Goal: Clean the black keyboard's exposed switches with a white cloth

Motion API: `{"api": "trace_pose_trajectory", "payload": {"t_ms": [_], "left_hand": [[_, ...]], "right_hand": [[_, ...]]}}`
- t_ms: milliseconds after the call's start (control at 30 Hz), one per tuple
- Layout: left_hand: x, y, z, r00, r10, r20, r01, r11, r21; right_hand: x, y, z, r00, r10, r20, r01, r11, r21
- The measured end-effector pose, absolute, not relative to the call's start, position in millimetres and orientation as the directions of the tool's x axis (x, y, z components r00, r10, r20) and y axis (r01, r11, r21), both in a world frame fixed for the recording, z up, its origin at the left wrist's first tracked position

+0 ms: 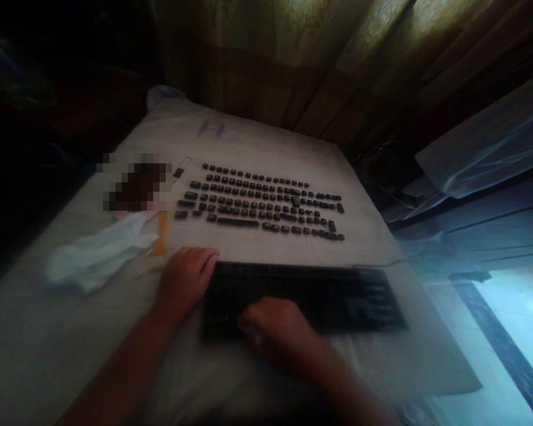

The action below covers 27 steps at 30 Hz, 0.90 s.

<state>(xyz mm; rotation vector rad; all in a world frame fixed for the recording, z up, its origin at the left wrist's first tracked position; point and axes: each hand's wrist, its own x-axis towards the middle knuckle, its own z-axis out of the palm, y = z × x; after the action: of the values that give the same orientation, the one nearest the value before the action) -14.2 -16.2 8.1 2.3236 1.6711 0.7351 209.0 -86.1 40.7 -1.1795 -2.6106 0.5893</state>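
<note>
Patterned curtain (257,65) in dim light, bright bluish floor (515,302) at right

From my remote feed I tally one left hand (187,278) and one right hand (275,325), two in all. Keyboard base (337,299): one, with one cable (382,264). Loose black keycaps (257,195): six rows, dozens of pieces, too small for me to count exactly; among them, one long bar (238,222). Also one crumpled white cloth (102,251), one orange strip (160,234), one wire-looped piece (178,173), one covered table (368,239), one blue mark (212,128) on its cover.
</note>
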Motion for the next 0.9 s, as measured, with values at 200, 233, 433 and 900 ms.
{"api": "trace_pose_trajectory", "payload": {"t_ms": [200,233,433,900], "left_hand": [[-14.1,-15.1,7.3,0.247,0.928,0.279,0.831,-0.351,0.431],[-14.3,-15.1,7.3,0.247,0.929,0.277,0.831,-0.350,0.432],[-15.0,-15.9,7.1,0.247,0.932,0.267,0.830,-0.345,0.438],[-16.2,-16.2,7.8,0.240,0.933,0.269,0.825,-0.342,0.449]], "right_hand": [[209.7,-87.2,45.0,-0.650,0.760,-0.022,0.690,0.577,-0.437],[209.8,-87.3,45.8,-0.647,0.762,-0.030,0.694,0.572,-0.437],[214.8,-86.0,56.1,-0.614,0.790,-0.004,0.648,0.501,-0.574],[216.3,-59.0,45.7,-0.412,0.895,0.172,0.712,0.433,-0.553]]}}
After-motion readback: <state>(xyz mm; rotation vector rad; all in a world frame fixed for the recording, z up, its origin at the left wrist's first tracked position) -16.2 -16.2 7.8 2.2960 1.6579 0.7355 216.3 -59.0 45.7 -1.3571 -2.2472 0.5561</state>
